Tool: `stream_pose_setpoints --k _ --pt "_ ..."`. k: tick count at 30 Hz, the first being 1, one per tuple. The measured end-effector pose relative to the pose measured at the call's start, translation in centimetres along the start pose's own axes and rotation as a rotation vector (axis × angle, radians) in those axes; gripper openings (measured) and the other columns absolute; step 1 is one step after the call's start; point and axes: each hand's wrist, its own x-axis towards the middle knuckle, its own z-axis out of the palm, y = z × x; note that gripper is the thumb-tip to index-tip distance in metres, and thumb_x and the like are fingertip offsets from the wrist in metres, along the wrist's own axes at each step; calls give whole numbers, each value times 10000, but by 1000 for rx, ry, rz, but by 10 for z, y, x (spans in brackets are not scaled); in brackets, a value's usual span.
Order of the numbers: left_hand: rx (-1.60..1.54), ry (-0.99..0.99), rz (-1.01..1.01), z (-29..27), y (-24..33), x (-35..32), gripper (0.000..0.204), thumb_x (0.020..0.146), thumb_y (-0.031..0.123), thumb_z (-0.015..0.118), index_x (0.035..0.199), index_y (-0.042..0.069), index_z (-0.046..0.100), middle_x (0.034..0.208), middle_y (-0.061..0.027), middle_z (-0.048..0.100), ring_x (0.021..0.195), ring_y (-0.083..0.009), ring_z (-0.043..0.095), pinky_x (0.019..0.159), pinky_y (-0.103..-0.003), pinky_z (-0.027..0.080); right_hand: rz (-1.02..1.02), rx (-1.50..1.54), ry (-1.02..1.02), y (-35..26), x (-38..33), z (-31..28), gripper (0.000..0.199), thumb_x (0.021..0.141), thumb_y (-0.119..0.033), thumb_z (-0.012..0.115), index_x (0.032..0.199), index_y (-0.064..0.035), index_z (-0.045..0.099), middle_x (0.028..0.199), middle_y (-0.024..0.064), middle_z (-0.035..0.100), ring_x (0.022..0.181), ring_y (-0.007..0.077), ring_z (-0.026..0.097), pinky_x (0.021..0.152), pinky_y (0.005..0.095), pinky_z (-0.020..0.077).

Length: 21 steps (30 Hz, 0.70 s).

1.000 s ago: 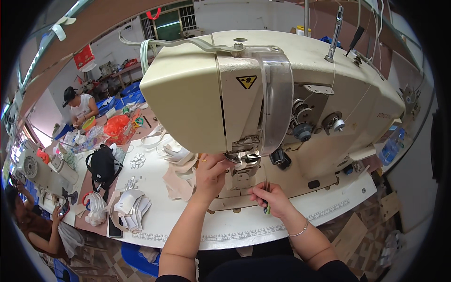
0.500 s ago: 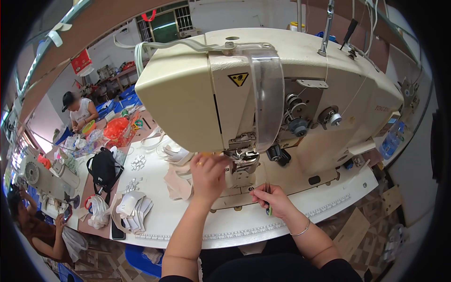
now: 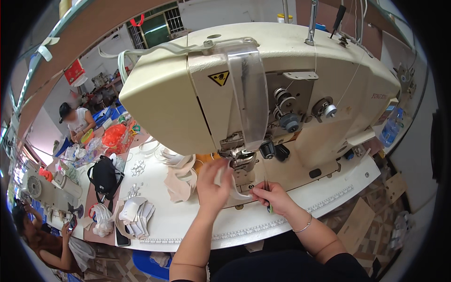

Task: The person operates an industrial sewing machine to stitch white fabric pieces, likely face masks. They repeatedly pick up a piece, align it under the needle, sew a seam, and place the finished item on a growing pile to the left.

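Observation:
Below the needle area of a large cream sewing machine (image 3: 155,98), my left hand (image 3: 213,185) is closed on a narrow white strip (image 3: 242,196), its fingers blurred by motion. The strip curves down from that hand toward the fingertips of my right hand (image 3: 274,197). Whether those fingertips grip the strip's end I cannot tell. My right hand is closed around a slim metal tool (image 3: 269,209) with a green end, points upward. An orange-brown piece (image 3: 205,159) shows behind my left fingers, partly hidden.
Beige cut pieces (image 3: 180,183) and a stack of white cups (image 3: 136,214) lie left on the white table (image 3: 174,225). Farther left are a black bag (image 3: 105,176) and a white plastic bag (image 3: 102,220). Two people sit at the left. A blue bin (image 3: 148,265) stands below the edge.
My left hand has moved down and right from the needle area, and the white strip now shows between my hands. My right hand has barely moved. The view has shifted slightly.

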Motion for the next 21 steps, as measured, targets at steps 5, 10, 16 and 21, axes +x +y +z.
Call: stream_pose_setpoints --k 5,10,16,21 --pt "-835 -71 -589 -2 -20 14 397 781 99 615 1145 27 471 985 -66 551 807 -134 558 710 -247 458 -284 -273 158 -13 4 8 204 837 -204 560 906 -14 583 749 8 585 611 49 468 551 192 391" --pt "-967 -200 -686 -2 8 -10 464 786 61 596 1191 14 377 1007 -78 554 909 -169 571 690 -303 525 -305 -420 5 -46 6 12 228 825 -213 574 907 -2 602 771 12 599 696 72 518 640 223 428" --pt "-1079 -59 -653 15 6 -26 343 803 65 571 1107 46 413 1013 -65 551 889 -161 573 734 -306 504 -274 -597 -85 -65 12 -1 211 806 -238 590 843 -31 614 718 6 598 623 70 505 581 220 419" --pt "-1084 -45 -628 20 9 -25 337 810 62 562 1116 49 423 1029 -64 546 913 -163 566 774 -306 488 -352 2 180 -77 23 5 151 805 -184 598 772 -38 572 710 32 600 573 57 464 510 201 373"
